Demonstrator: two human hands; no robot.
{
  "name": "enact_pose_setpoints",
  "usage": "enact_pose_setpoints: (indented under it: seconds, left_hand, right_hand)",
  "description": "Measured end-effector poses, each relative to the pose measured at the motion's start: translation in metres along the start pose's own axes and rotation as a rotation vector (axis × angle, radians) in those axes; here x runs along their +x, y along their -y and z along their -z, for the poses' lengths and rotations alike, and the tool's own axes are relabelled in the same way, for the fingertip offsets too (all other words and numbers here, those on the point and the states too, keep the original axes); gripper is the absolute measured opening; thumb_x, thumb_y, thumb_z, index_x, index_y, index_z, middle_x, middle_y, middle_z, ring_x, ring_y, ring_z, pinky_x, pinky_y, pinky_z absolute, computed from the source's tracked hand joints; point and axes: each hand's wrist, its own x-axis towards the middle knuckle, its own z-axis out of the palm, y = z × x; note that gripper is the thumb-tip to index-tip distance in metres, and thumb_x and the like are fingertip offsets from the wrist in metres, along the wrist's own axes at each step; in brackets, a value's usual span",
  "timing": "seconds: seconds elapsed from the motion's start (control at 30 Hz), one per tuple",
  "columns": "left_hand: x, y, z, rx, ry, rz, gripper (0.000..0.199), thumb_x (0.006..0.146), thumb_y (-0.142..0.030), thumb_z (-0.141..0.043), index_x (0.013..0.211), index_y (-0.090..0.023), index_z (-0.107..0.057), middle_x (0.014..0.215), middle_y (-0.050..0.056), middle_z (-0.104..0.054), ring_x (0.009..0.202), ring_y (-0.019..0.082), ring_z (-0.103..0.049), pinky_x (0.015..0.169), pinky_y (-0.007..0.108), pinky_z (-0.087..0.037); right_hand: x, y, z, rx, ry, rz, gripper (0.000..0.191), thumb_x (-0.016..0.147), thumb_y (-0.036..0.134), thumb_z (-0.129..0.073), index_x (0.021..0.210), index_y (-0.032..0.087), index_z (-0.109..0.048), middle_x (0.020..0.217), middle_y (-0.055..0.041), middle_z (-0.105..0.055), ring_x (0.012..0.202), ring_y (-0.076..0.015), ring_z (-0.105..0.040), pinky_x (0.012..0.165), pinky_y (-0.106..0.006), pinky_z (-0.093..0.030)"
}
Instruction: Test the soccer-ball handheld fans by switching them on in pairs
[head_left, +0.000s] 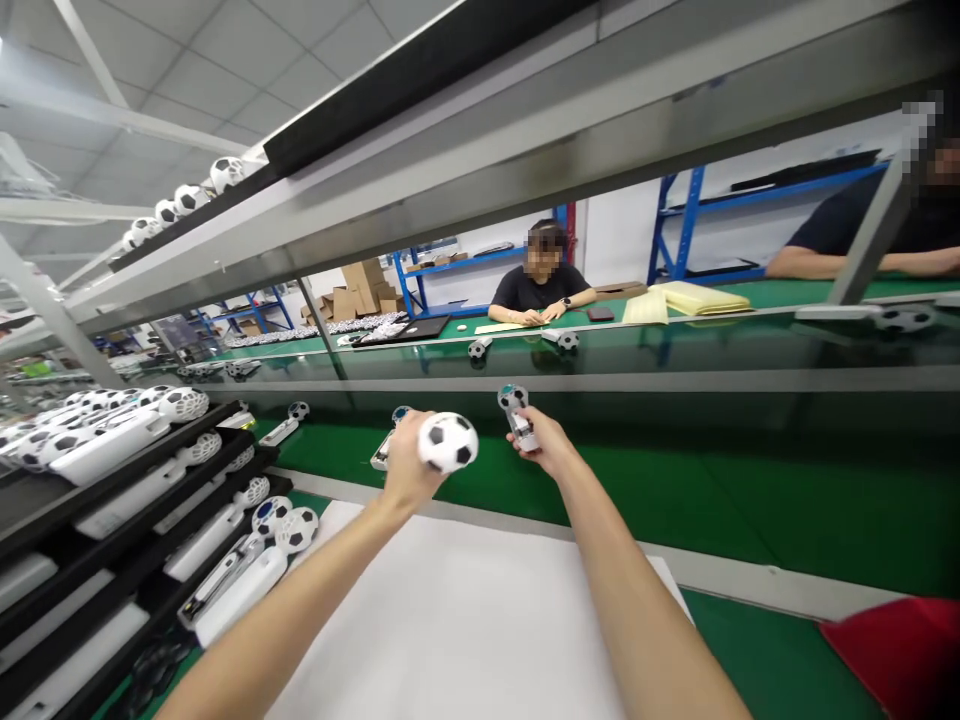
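Observation:
My left hand [411,465] is closed round a white piece with a black-and-white soccer-ball head [448,443]; its handle is hidden by the hand. Behind that hand, on the green belt [600,470], lies an opened white handle [381,452] with a soccer-ball head, partly covered. My right hand [544,440] grips another soccer-ball-headed device [514,405] over the belt. Its handle faces me with inner parts showing, and a blue-green disc shows in its head.
Stacked black trays [150,500] at left hold several ball-headed devices. White paper [465,610] covers the bench before me; a red object [900,650] lies right. A metal shelf beam [525,170] crosses overhead. Across the belt sits a person [536,290], another at far right.

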Motion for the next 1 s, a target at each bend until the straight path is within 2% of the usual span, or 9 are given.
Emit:
enact_pose_setpoints:
  seconds: [0.13, 0.27, 0.37, 0.43, 0.5, 0.63, 0.73, 0.87, 1.0]
  left_hand:
    - [0.018, 0.041, -0.080, -0.022, 0.302, 0.269, 0.016, 0.083, -0.026, -0.071, 0.085, -0.011, -0.066, 0.078, 0.004, -0.069, 0.068, 0.014, -0.065, 0.064, 0.027, -0.054]
    - [0.019, 0.060, -0.119, 0.078, 0.441, 0.460, 0.030, 0.096, -0.041, -0.057, 0.093, -0.011, -0.065, 0.086, 0.004, -0.067, 0.076, 0.015, -0.065, 0.073, 0.033, -0.055]
    - [0.014, 0.074, -0.113, 0.201, 0.416, 0.508, 0.037, 0.094, -0.047, -0.057, 0.108, -0.013, -0.064, 0.118, 0.011, -0.063, 0.111, 0.024, -0.060, 0.098, 0.047, -0.048]
    - [0.013, 0.085, -0.094, 0.289, 0.378, 0.548, 0.043, 0.094, -0.047, -0.056, 0.122, -0.015, -0.060, 0.139, 0.013, -0.052, 0.129, 0.029, -0.047, 0.109, 0.054, -0.036]
    - [0.014, 0.099, -0.070, 0.362, 0.370, 0.642, 0.046, 0.095, -0.045, -0.056, 0.130, -0.016, -0.055, 0.145, 0.014, -0.046, 0.133, 0.031, -0.043, 0.110, 0.056, -0.034]
    - [0.024, 0.123, -0.033, 0.378, 0.493, 0.882, 0.036, 0.093, -0.038, -0.062, 0.120, -0.015, -0.061, 0.125, 0.011, -0.060, 0.116, 0.026, -0.058, 0.100, 0.049, -0.047]
    - [0.029, 0.127, -0.031, 0.263, 0.567, 1.004, 0.030, 0.092, -0.034, -0.064, 0.114, -0.014, -0.063, 0.116, 0.009, -0.063, 0.106, 0.022, -0.062, 0.091, 0.043, -0.053]
    - [0.031, 0.108, -0.044, -0.065, 0.585, 1.096, 0.027, 0.094, -0.031, -0.062, 0.113, -0.012, -0.061, 0.104, 0.007, -0.064, 0.087, 0.017, -0.064, 0.076, 0.035, -0.057]
    - [0.036, 0.068, -0.035, -0.528, 0.462, 0.947, 0.027, 0.097, -0.031, -0.054, 0.118, -0.013, -0.054, 0.095, 0.005, -0.061, 0.072, 0.012, -0.061, 0.062, 0.027, -0.055]
  right_hand:
    - [-0.023, 0.032, 0.034, 0.300, -0.079, 0.080, 0.014, 0.092, 0.025, -0.055, 0.089, 0.012, -0.060, 0.072, -0.0030, -0.064, 0.057, -0.0140, -0.065, 0.047, -0.022, -0.050]
    - [-0.054, 0.058, 0.059, 0.413, -0.084, 0.154, 0.008, 0.080, 0.016, -0.053, 0.080, 0.011, -0.059, 0.066, -0.0056, -0.065, 0.049, -0.0163, -0.064, 0.040, -0.024, -0.051]
    - [-0.072, 0.071, 0.067, 0.436, -0.058, 0.201, 0.009, 0.078, 0.013, -0.051, 0.077, 0.011, -0.059, 0.067, -0.0081, -0.067, 0.046, -0.0167, -0.063, 0.040, -0.026, -0.053]
    - [-0.081, 0.077, 0.068, 0.446, -0.050, 0.226, 0.009, 0.077, 0.012, -0.051, 0.077, 0.011, -0.060, 0.068, -0.0084, -0.067, 0.046, -0.0171, -0.063, 0.039, -0.026, -0.053]
    - [-0.087, 0.082, 0.069, 0.457, -0.039, 0.245, 0.010, 0.077, 0.012, -0.050, 0.077, 0.010, -0.060, 0.070, -0.0090, -0.068, 0.048, -0.0176, -0.065, 0.040, -0.025, -0.054]
    - [-0.099, 0.089, 0.070, 0.474, 0.006, 0.290, 0.014, 0.075, 0.009, -0.050, 0.082, 0.009, -0.062, 0.080, -0.0105, -0.070, 0.060, -0.0220, -0.071, 0.049, -0.029, -0.060]
    - [-0.109, 0.093, 0.070, 0.472, 0.023, 0.330, 0.020, 0.071, 0.008, -0.052, 0.088, 0.011, -0.061, 0.087, -0.0096, -0.070, 0.069, -0.0240, -0.073, 0.053, -0.031, -0.063]
    - [-0.121, 0.099, 0.065, 0.462, 0.032, 0.384, 0.038, 0.067, 0.008, -0.056, 0.105, 0.015, -0.059, 0.094, -0.0076, -0.070, 0.072, -0.0234, -0.073, 0.053, -0.030, -0.062]
    - [-0.133, 0.104, 0.059, 0.513, 0.132, 0.465, 0.051, 0.064, 0.012, -0.061, 0.115, 0.018, -0.056, 0.105, -0.0082, -0.069, 0.075, -0.0234, -0.072, 0.056, -0.031, -0.062]
